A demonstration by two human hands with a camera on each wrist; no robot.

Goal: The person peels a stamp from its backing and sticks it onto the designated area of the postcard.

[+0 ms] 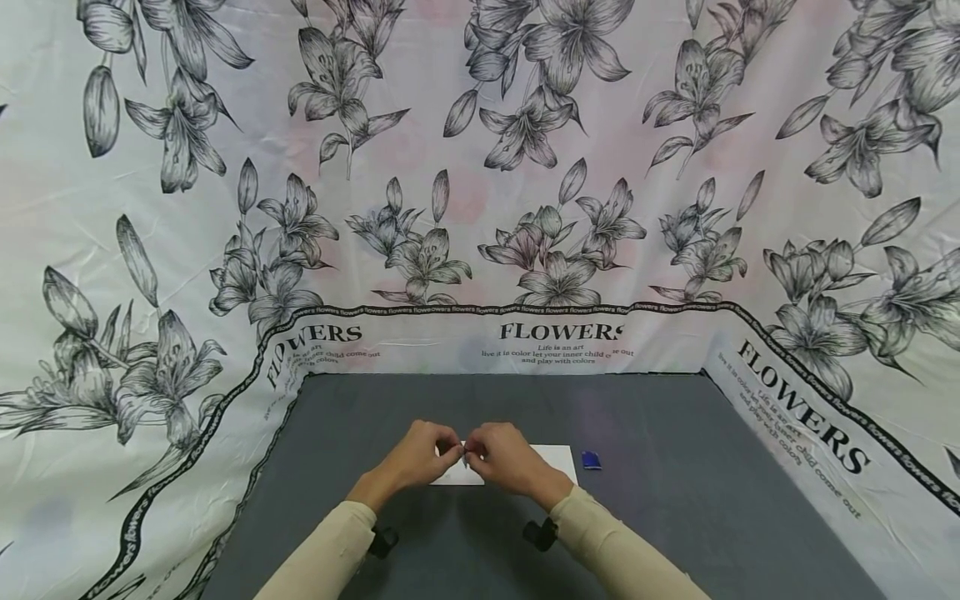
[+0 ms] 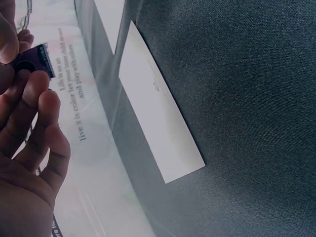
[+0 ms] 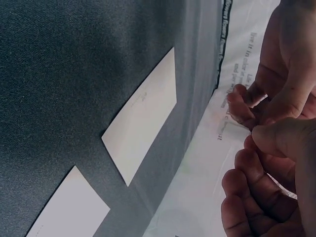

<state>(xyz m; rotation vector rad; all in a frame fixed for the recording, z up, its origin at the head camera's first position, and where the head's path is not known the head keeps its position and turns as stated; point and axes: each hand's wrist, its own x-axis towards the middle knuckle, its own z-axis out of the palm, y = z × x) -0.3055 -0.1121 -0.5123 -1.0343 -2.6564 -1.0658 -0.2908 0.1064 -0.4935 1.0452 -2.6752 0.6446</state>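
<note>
Both hands meet in front of me over the white cards. My left hand (image 1: 420, 454) and my right hand (image 1: 506, 458) have their fingertips close together. Between them, in the left wrist view, is a small dark purple packet (image 2: 42, 61) with a serrated end, pinched by thumb and fingers of both hands. Its body is mostly covered by fingers, and the right wrist view hides it. Below the hands lie a white card (image 2: 153, 113) with faint small print and a second white card (image 3: 69, 210).
A small blue packet (image 1: 591, 460) lies right of the cards on the dark grey tabletop (image 1: 645, 517). White cloth (image 1: 420, 342) printed with flowers and lettering rises behind the table and along both sides.
</note>
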